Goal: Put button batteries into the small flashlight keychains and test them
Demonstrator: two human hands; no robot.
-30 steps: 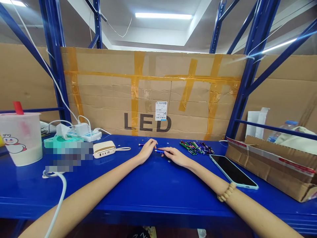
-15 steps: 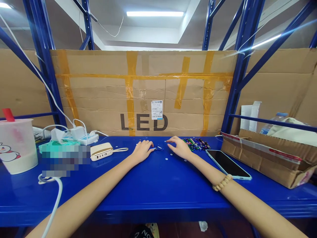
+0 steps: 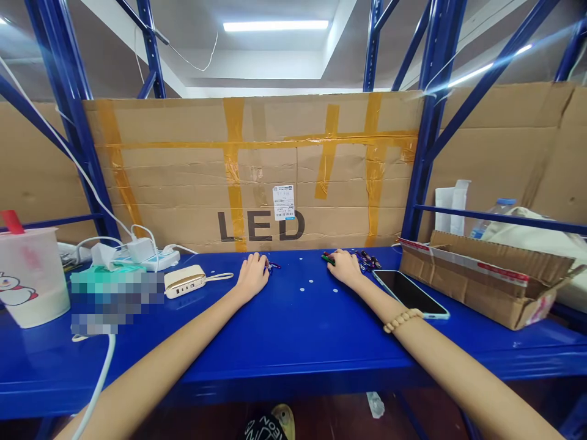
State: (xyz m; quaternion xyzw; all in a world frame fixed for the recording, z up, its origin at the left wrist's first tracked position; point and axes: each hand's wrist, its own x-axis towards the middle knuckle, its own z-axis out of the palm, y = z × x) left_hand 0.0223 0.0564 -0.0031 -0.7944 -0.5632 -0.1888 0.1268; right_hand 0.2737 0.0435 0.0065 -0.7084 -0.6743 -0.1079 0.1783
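Note:
My left hand point(image 3: 252, 276) rests on the blue shelf top point(image 3: 293, 330), its fingers drawn together and curled down. Small shiny purple-blue pieces point(image 3: 274, 265) stick out at its fingertips; their kind is too small to make out. To the right, my right hand point(image 3: 346, 267) bends its fingers over a small shiny green piece point(image 3: 328, 260), with a bit of red beside it. Behind and right of that hand lies a pile of small dark, glossy coloured pieces point(image 3: 368, 261), partly covered by it. A beaded bracelet point(image 3: 403, 319) circles my right wrist.
A phone point(image 3: 410, 293) lies beside my right forearm, near an open cardboard box point(image 3: 468, 281). Left are a cream power bank point(image 3: 184, 281), a power strip point(image 3: 153, 260) with cables and a plastic cup point(image 3: 32, 278). A large cardboard panel point(image 3: 192, 183) closes the back.
The small blue pieces between my hands are now at my left fingertips. My right hand has shifted right onto the pile and closed over a green piece. The view has shifted slightly.

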